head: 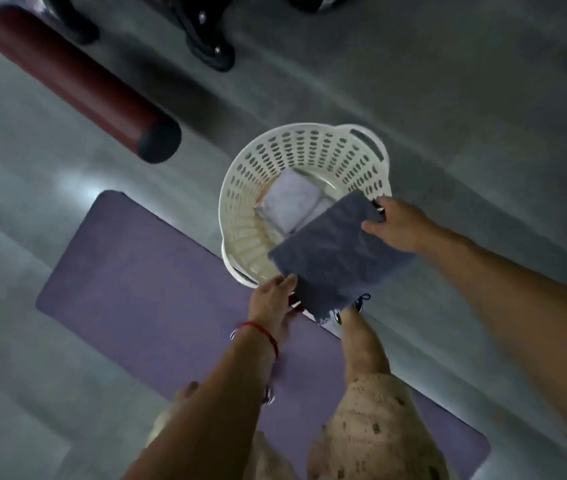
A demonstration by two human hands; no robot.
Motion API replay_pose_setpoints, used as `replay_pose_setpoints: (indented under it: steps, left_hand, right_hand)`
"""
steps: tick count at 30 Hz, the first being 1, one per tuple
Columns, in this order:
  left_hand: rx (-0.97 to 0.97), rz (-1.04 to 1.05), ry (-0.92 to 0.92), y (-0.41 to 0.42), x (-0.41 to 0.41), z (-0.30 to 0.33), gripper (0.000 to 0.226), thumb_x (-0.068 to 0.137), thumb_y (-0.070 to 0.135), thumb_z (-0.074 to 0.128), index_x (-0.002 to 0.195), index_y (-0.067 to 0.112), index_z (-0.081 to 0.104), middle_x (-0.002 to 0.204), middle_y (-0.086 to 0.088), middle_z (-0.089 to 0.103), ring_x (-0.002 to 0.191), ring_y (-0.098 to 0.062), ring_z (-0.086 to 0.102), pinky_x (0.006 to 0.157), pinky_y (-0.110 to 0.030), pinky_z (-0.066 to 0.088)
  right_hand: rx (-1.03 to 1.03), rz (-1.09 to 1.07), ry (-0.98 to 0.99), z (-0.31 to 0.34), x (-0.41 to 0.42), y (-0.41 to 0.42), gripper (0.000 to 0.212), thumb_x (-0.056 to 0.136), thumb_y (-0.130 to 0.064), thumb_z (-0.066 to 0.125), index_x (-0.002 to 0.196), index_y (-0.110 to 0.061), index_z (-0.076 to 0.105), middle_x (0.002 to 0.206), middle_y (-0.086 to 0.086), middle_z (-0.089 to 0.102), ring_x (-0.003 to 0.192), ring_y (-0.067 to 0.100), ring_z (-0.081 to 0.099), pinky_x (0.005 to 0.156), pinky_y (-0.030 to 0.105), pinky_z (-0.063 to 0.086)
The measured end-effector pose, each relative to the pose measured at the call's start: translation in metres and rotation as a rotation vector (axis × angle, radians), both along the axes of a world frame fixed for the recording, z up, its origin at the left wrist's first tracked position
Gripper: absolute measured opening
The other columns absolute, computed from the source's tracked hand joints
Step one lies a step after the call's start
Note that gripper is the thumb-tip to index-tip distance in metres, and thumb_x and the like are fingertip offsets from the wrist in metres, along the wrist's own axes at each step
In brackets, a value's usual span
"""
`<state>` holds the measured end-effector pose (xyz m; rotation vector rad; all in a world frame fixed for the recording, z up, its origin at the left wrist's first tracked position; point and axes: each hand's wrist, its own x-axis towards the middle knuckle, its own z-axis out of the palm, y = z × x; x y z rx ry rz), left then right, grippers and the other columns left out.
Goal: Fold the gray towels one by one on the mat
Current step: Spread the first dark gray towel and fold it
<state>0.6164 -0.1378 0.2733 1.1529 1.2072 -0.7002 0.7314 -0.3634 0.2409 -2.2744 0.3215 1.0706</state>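
A folded dark gray towel (330, 251) hangs flat over the near rim of a white perforated laundry basket (296, 150). My right hand (396, 225) grips its far right corner. At its near left edge my left hand (273, 299) touches or supports it from the side; the fingers look nearly straight, and the frame is blurred. Inside the basket lies a pale folded cloth (290, 202). The purple mat (157, 285) stretches across the floor below, with my legs standing on it.
A dark red cylinder with a black end (77, 81) lies on the gray floor at the upper left. Another person's black shoes (211, 46) stand beyond the basket. The basket sits at the mat's far edge.
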Motion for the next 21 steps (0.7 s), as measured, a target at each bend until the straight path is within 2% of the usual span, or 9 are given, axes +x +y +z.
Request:
replay_pose_setpoints:
  steps: [3, 5, 9, 13, 15, 16, 18, 20, 21]
  left_hand:
    - [0.014, 0.025, 0.013, -0.023, 0.017, -0.041, 0.012, 0.101, 0.006, 0.055, 0.097, 0.007, 0.066, 0.087, -0.007, 0.069, 0.068, -0.015, 0.069, 0.06, -0.024, 0.058]
    - [0.007, 0.047, 0.026, -0.031, 0.024, -0.08, 0.013, 0.101, 0.005, 0.054, 0.104, 0.004, 0.066, 0.092, -0.008, 0.071, 0.076, -0.018, 0.071, 0.063, -0.023, 0.06]
    - [0.026, 0.117, 0.062, -0.039, 0.037, -0.177, 0.017, 0.101, 0.005, 0.052, 0.113, 0.001, 0.065, 0.108, -0.014, 0.071, 0.094, -0.025, 0.07, 0.078, -0.03, 0.062]
    - [0.071, 0.143, 0.081, -0.041, 0.05, -0.274, 0.014, 0.098, 0.009, 0.056, 0.089, 0.012, 0.065, 0.096, -0.013, 0.068, 0.095, -0.032, 0.066, 0.089, -0.049, 0.056]
    - [0.158, 0.057, 0.102, -0.043, 0.05, -0.33, 0.008, 0.083, 0.026, 0.062, 0.081, 0.02, 0.066, 0.093, -0.012, 0.067, 0.099, -0.038, 0.069, 0.094, -0.058, 0.054]
    - [0.21, 0.0, 0.111, -0.042, 0.048, -0.36, 0.011, 0.077, 0.033, 0.06, 0.079, 0.023, 0.065, 0.092, -0.01, 0.067, 0.1, -0.039, 0.069, 0.093, -0.057, 0.055]
    - [0.268, 0.001, 0.109, -0.047, 0.045, -0.409, 0.016, 0.073, 0.034, 0.056, 0.079, 0.023, 0.065, 0.089, -0.008, 0.07, 0.093, -0.035, 0.069, 0.09, -0.052, 0.057]
    - [0.319, -0.005, 0.116, -0.053, 0.054, -0.422, 0.019, 0.078, 0.03, 0.056, 0.083, 0.016, 0.067, 0.092, -0.013, 0.071, 0.092, -0.033, 0.069, 0.087, -0.045, 0.058]
    - [0.334, -0.014, 0.119, -0.056, 0.058, -0.429, 0.021, 0.084, 0.026, 0.056, 0.092, 0.012, 0.069, 0.095, -0.015, 0.071, 0.093, -0.033, 0.067, 0.085, -0.041, 0.057]
  right_hand:
    - [-0.052, 0.063, 0.02, -0.044, 0.025, -0.011, 0.053, 0.094, -0.032, 0.066, 0.139, -0.011, 0.047, 0.138, 0.012, 0.056, 0.122, 0.031, 0.055, 0.09, 0.03, 0.041]
    - [-0.079, 0.111, 0.003, -0.084, 0.039, -0.01, 0.053, 0.096, -0.031, 0.064, 0.139, -0.008, 0.045, 0.14, 0.015, 0.054, 0.124, 0.033, 0.053, 0.093, 0.033, 0.042]
    - [-0.102, 0.13, -0.031, -0.18, 0.06, 0.003, 0.052, 0.095, -0.03, 0.064, 0.139, -0.008, 0.047, 0.139, 0.015, 0.054, 0.126, 0.035, 0.053, 0.102, 0.038, 0.044]
    - [-0.159, 0.161, 0.002, -0.281, 0.074, 0.023, 0.051, 0.096, -0.025, 0.061, 0.14, -0.005, 0.045, 0.138, 0.019, 0.053, 0.125, 0.037, 0.052, 0.104, 0.041, 0.043]
    - [-0.207, 0.206, 0.019, -0.327, 0.077, 0.029, 0.053, 0.096, -0.023, 0.06, 0.142, -0.002, 0.043, 0.141, 0.021, 0.049, 0.129, 0.037, 0.049, 0.107, 0.041, 0.04]
    - [-0.218, 0.225, 0.026, -0.349, 0.077, 0.03, 0.054, 0.097, -0.022, 0.06, 0.142, -0.001, 0.041, 0.143, 0.022, 0.048, 0.131, 0.037, 0.048, 0.107, 0.04, 0.039]
    - [-0.246, 0.257, 0.044, -0.387, 0.078, 0.033, 0.054, 0.098, -0.02, 0.059, 0.144, 0.001, 0.039, 0.143, 0.022, 0.047, 0.132, 0.037, 0.047, 0.107, 0.038, 0.038]
    - [-0.282, 0.253, 0.059, -0.416, 0.077, 0.034, 0.051, 0.099, -0.016, 0.057, 0.143, 0.002, 0.039, 0.139, 0.023, 0.05, 0.129, 0.039, 0.049, 0.103, 0.04, 0.041]
    - [-0.29, 0.253, 0.057, -0.428, 0.077, 0.034, 0.051, 0.098, -0.016, 0.057, 0.142, 0.001, 0.04, 0.138, 0.022, 0.05, 0.128, 0.04, 0.05, 0.103, 0.042, 0.042]
